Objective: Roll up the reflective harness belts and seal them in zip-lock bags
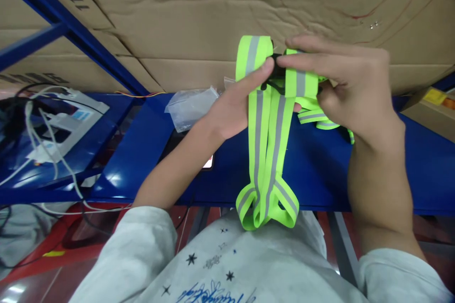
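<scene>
A neon yellow-green reflective strap [258, 137] with grey stripes hangs from both hands, its looped lower end near my shirt. My left hand [236, 104] is closed on it, with the thumb against a black buckle [278, 70]. From the other side, my right hand [350, 75] pinches the strap and buckle, its fingers at the buckle's right edge. How far the buckle is fastened is hidden by the fingers. Behind my right hand, more of the yellow-green strap [318, 116] lies bunched on the blue shelf [320, 165].
A clear plastic bag [192, 106] lies left of my hands, with a phone [208, 163] partly under my left forearm. Farther left are white cables [53, 137] and a white device [80, 116]. Cardboard [185, 23] stands behind, and a small carton [432, 109] sits at right.
</scene>
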`<state>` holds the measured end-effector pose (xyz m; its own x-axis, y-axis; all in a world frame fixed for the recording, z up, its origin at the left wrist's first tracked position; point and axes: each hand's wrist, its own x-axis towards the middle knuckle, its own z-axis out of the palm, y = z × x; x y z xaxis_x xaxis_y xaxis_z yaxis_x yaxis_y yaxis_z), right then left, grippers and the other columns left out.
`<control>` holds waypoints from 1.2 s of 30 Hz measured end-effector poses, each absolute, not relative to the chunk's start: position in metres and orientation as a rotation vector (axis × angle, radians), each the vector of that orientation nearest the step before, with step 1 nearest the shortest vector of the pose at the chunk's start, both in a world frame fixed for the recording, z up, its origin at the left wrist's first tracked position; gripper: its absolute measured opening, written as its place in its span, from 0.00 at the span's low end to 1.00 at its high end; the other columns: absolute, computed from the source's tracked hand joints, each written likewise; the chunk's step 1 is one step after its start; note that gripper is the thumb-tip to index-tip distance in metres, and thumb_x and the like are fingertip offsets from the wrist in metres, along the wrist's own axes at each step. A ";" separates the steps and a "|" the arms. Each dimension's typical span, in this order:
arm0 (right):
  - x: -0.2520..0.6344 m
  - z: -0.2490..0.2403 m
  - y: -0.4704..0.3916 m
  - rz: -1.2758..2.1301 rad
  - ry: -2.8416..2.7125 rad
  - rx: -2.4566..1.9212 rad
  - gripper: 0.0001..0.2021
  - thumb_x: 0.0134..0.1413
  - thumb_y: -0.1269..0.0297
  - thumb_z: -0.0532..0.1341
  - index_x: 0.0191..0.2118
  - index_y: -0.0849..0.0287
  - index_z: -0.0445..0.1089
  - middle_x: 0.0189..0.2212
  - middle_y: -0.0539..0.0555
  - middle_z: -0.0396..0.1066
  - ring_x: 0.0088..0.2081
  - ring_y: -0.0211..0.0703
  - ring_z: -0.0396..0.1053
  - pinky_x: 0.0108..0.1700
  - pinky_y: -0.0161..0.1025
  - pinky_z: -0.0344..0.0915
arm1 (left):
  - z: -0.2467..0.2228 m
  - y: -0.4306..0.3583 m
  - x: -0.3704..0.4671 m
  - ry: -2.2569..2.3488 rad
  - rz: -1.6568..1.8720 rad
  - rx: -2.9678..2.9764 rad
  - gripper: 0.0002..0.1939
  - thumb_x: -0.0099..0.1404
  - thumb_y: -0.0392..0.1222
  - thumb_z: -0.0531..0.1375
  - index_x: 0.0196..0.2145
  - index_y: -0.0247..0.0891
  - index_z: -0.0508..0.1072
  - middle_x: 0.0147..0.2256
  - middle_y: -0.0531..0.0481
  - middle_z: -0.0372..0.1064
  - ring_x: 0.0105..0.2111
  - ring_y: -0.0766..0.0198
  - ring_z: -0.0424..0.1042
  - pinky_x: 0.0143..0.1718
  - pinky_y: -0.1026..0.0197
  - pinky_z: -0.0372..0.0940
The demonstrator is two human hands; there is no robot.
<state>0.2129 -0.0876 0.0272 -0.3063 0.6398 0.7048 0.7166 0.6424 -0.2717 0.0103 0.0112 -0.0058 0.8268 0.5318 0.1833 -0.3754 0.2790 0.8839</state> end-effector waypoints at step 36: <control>0.240 0.039 -0.087 0.650 -2.205 -1.091 0.50 0.43 0.72 0.75 0.72 0.29 0.64 0.76 0.35 0.54 0.80 0.48 0.47 0.82 0.48 0.45 | -0.010 0.008 0.007 0.157 0.344 1.317 0.29 0.60 0.68 0.67 0.42 0.39 0.81 0.40 0.42 0.83 0.53 0.33 0.81 0.54 0.38 0.78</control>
